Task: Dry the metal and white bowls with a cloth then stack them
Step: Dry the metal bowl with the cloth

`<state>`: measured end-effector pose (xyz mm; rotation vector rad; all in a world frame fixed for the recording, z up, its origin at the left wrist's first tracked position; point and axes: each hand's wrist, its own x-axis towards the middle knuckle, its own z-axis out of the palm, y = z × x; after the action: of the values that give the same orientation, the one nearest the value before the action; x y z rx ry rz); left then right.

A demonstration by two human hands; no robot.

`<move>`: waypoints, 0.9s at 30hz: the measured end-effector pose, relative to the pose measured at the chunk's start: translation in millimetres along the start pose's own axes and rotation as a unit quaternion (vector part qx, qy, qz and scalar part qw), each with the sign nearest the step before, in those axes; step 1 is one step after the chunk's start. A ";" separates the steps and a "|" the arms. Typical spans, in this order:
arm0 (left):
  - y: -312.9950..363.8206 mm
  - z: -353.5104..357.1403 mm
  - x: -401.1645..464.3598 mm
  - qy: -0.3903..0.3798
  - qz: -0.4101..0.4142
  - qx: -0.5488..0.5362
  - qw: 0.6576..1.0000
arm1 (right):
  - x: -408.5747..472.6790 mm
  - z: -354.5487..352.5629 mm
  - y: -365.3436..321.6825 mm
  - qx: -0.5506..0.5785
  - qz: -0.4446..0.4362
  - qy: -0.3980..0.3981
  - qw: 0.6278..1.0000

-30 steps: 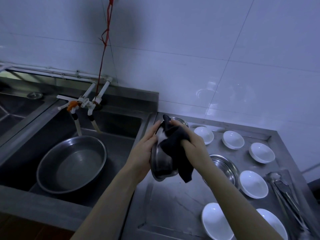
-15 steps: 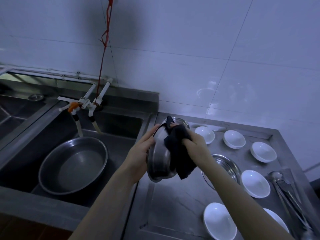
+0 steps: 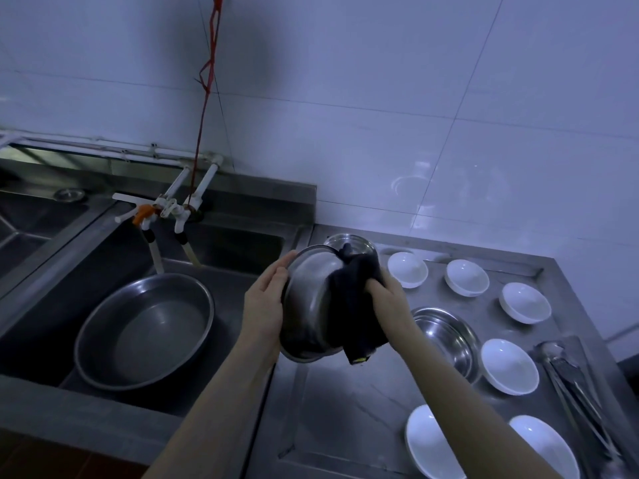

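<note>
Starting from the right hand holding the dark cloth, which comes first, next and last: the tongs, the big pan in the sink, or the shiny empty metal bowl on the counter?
1. The shiny empty metal bowl, on the counter just right of the right hand.
2. The metal tongs, at the counter's right edge.
3. The big round metal pan, left, in the sink.

Left hand (image 3: 264,305) flat, fingers straight; right hand (image 3: 389,299) grip curled, both forearms raised.

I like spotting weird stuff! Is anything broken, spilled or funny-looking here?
Nothing is broken or spilled. One odd thing: a red string hangs down the white tiled wall to the white plastic taps above the steel sink.
</note>
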<state>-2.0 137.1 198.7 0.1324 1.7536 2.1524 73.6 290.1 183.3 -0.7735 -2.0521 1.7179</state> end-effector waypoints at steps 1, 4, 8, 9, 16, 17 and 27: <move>1.0 -1.1 0.8 0.005 0.014 0.007 1.000 | -4.4 -0.4 0.7 0.003 -0.005 0.004 1.000; 2.5 0.5 2.4 -0.008 0.067 0.050 0.996 | -17.9 7.4 -3.5 -0.060 -0.149 -0.015 0.987; -1.2 3.1 3.3 -0.032 0.097 0.075 0.992 | -18.4 26.1 -14.5 -0.241 -0.314 -0.044 0.917; -1.9 2.6 3.9 -0.022 0.095 0.071 0.993 | -14.4 25.6 -15.8 -0.249 -0.314 -0.050 0.915; -6.1 -9.9 4.2 0.050 0.037 0.020 0.998 | -5.9 2.1 -7.4 0.000 -0.030 0.020 0.999; -6.4 -9.9 3.5 0.045 0.041 0.024 0.998 | -8.8 1.8 -8.6 -0.009 -0.041 0.016 0.999; -3.1 -4.2 5.5 0.038 0.013 0.007 0.999 | -5.9 11.6 -29.7 -0.143 -0.220 -0.037 0.964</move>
<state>-7.7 135.5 193.9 0.0771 1.8182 2.1911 66.0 274.0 210.4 -0.2933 -2.3354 1.2395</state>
